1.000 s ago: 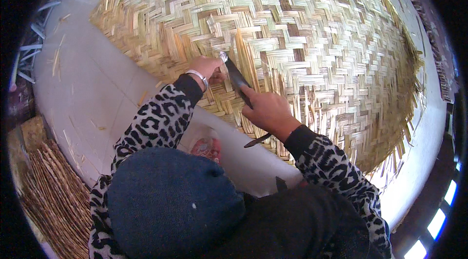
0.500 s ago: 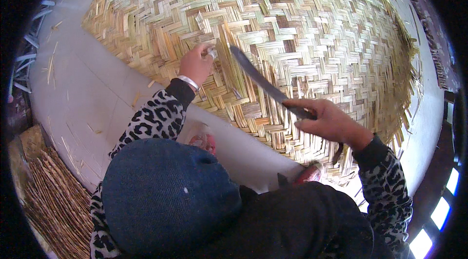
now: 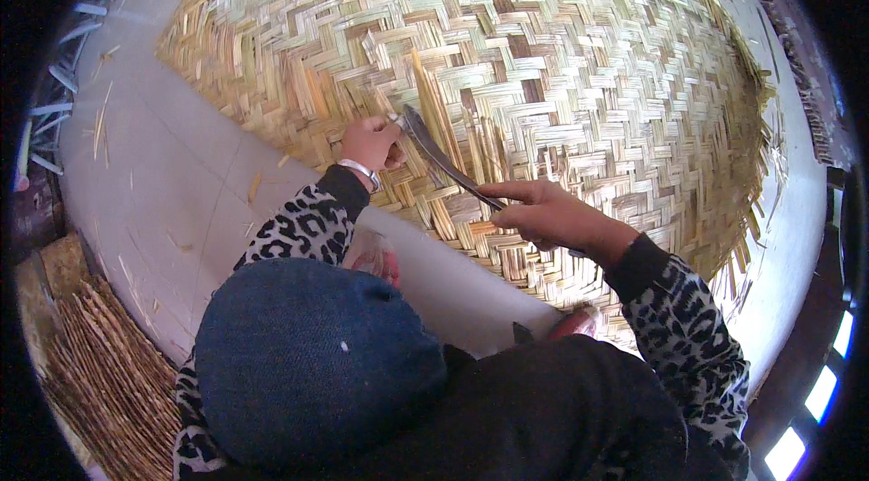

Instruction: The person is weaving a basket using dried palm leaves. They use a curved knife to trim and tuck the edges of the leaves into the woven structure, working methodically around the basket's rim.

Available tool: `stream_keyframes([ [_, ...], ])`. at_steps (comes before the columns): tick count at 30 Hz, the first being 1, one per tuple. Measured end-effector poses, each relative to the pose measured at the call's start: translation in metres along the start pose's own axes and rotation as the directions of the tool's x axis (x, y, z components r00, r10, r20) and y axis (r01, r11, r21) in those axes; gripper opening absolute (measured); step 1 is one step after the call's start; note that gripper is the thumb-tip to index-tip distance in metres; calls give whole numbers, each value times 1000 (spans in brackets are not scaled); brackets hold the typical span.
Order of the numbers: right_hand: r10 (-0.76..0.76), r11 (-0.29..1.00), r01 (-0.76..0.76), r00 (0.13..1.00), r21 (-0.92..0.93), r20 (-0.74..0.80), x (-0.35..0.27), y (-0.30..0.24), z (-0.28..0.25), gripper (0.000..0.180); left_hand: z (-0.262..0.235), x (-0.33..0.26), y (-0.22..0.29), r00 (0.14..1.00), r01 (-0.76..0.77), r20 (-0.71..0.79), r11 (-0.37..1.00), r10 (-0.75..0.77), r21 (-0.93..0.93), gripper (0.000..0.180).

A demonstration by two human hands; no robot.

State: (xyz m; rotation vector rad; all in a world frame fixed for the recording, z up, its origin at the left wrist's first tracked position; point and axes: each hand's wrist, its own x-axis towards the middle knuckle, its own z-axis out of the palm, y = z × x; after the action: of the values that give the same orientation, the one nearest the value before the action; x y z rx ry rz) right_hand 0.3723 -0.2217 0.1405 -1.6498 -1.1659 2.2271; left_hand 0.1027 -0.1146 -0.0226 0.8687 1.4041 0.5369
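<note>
A large woven mat (image 3: 579, 110) of flat yellow-green and brown splints spreads before me. My right hand (image 3: 557, 217) grips the handle of a knife (image 3: 442, 160), its dark, slightly curved blade slanting up to the left over the mat. The blade's tip lies close to the fingers of my left hand (image 3: 369, 146), which are curled together low over the mat's near left part. Whatever they pinch, if anything, is hidden; something whitish shows at a fingertip. A raised tan splint (image 3: 429, 101) stands out from the weave just right of the blade's tip.
My knee in blue denim (image 3: 317, 363) fills the lower middle. Reddish footwear shows at the mat's near edge (image 3: 572, 323). A bundle of thin brown sticks (image 3: 113, 368) lies at lower left. Loose splint scraps (image 3: 101, 133) are scattered on the grey floor (image 3: 172, 173).
My right hand has brought the knife left and slightly down, its tip now close to my left hand. The left hand has shifted a little toward me, its fingers curled more.
</note>
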Motion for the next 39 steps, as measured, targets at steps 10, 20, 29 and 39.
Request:
stream_keyframes([
  [10,-261,750,113,956,-652,-135,37,-6,10,53,-5,-10,6,982,173,134,926,-135,-336,21],
  [20,-339,592,-29,898,-806,-281,82,11,43,57,-2,0,10,941,333,121,925,-315,-184,25],
  [29,-344,540,-58,895,-840,-283,86,15,44,54,2,24,22,987,146,34,966,-157,213,39],
  [39,-207,472,-50,964,-880,-166,15,14,33,54,-6,2,20,949,-251,145,393,279,885,52],
])
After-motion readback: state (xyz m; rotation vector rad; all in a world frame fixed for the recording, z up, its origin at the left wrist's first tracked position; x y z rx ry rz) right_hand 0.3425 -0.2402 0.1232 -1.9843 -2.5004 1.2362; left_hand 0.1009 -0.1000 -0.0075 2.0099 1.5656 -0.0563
